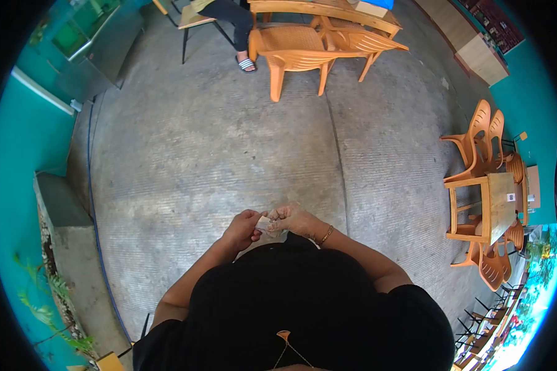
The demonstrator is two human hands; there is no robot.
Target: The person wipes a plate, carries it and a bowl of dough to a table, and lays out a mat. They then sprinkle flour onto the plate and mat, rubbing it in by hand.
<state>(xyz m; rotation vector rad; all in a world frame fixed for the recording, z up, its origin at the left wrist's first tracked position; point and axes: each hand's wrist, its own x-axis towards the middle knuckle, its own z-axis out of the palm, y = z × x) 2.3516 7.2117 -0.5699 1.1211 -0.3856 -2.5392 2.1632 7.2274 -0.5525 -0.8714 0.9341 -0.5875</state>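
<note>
My left hand [246, 227] and my right hand [288, 221] meet in front of my black shirt, low in the middle of the head view. Between their fingers is a small pale piece [263, 223], which looks like paper or thin plastic. Fingers of both hands are closed on it. A thin, translucent covering, perhaps a plastic glove, seems to be over my right hand, and a bracelet [327, 234] circles that wrist. The fine detail at the fingertips is too small to tell.
Orange chairs [297, 59] stand by a wooden table [328, 8] ahead, near a seated person's leg [234, 25]. More chairs [476, 139] and a wooden table [500, 204] are at the right. A blue hose [94, 204] runs along the floor beside a concrete ledge [74, 247] at left.
</note>
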